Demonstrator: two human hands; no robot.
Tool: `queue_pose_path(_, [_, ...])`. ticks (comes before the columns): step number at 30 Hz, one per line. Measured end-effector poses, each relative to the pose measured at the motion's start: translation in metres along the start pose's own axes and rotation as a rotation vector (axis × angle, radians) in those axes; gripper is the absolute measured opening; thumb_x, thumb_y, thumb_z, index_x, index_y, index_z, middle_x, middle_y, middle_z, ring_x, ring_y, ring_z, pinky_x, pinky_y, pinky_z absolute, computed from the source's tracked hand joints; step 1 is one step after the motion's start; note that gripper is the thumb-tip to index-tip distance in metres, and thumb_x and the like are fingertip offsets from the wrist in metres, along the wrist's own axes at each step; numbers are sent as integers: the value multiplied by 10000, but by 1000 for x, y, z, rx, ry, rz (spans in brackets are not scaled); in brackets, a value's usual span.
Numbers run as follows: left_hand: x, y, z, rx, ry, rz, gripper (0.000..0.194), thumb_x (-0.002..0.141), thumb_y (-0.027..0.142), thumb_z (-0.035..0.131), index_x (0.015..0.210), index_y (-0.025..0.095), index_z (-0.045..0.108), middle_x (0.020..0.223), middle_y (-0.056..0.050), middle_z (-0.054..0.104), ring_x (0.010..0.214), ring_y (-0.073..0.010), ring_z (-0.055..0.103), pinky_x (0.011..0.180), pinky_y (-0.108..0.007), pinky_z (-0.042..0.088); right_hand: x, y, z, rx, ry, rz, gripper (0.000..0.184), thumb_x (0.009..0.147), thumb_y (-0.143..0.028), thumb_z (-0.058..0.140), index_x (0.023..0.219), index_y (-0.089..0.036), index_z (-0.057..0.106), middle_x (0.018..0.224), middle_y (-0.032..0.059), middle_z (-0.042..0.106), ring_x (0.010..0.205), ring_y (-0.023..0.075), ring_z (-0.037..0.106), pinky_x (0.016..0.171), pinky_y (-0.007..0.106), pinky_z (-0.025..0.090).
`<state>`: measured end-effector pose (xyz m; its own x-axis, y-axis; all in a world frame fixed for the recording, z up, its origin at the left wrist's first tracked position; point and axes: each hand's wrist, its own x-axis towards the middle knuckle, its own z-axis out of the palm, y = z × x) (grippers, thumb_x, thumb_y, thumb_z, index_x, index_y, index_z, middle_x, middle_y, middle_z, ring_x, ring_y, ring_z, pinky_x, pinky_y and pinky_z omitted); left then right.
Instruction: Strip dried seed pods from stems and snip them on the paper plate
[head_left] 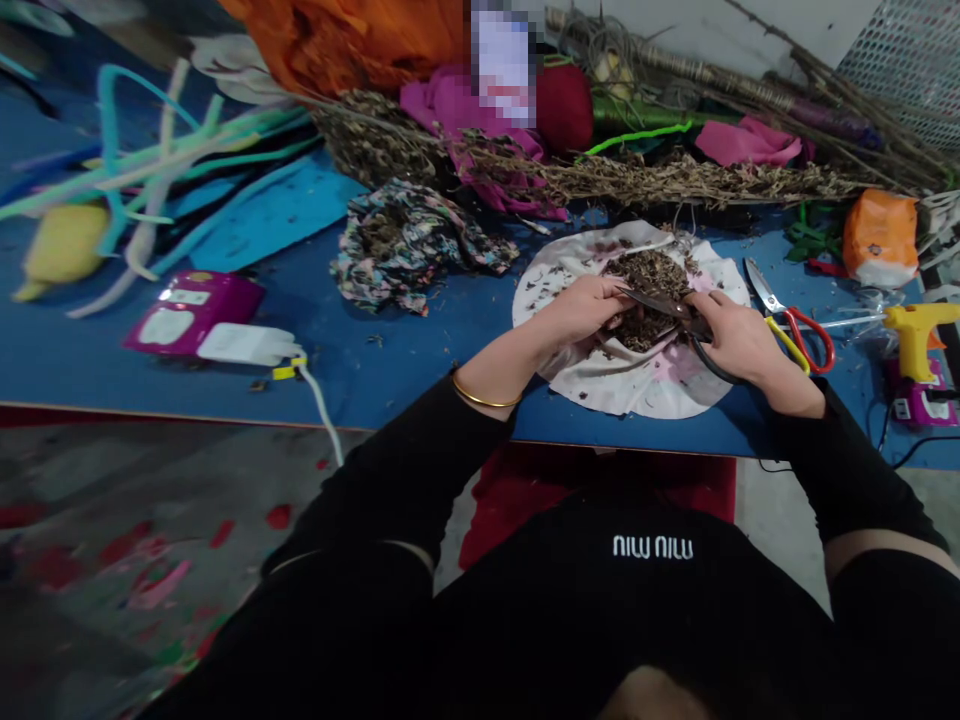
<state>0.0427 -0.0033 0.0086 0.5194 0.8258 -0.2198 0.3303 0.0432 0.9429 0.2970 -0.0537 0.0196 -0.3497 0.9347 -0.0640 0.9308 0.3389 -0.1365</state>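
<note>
A round white cloth (652,395) with pink stains lies on the blue table, and a heap of dried, crumbled plant bits (646,265) is piled in its middle. Over the heap, my right hand (727,330) grips dark-handled scissors (656,300), whose blades point left toward my other hand. My left hand (585,308) is closed at the heap's left side, its fingertips by the blade tips. What it pinches is mostly hidden, though it looks like dried plant stuff.
Red-and-yellow-handled scissors (799,330) lie right of the cloth, near a yellow glue gun (919,330). Bundled floral fabric (412,250) sits to the left. Dried stalks (675,182) run along the back. A white plug block (244,343) rests beside a purple packet (191,305).
</note>
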Motion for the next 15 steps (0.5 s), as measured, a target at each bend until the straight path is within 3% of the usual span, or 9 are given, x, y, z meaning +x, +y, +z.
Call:
queue_pose_path(6, [1,1,1,-32,29,8,332,1062,207,571,744,168,659,624,7,489,559,-103,415,599,-276,301,0,2,0,29,14,-3,580,884,-379,511,1405,-158,635,1260,184,704,979,317,660,694,350,386])
queue_pose_path(15, [3,-2,0,-45,6,-53,349,1071,247,565,765,167,712,606,2,468,552,-106,375,583,-293,260,-2,3,-3,28,2,-6,556,899,-365,514,1402,-169,646,1256,165,720,974,305,664,714,349,402])
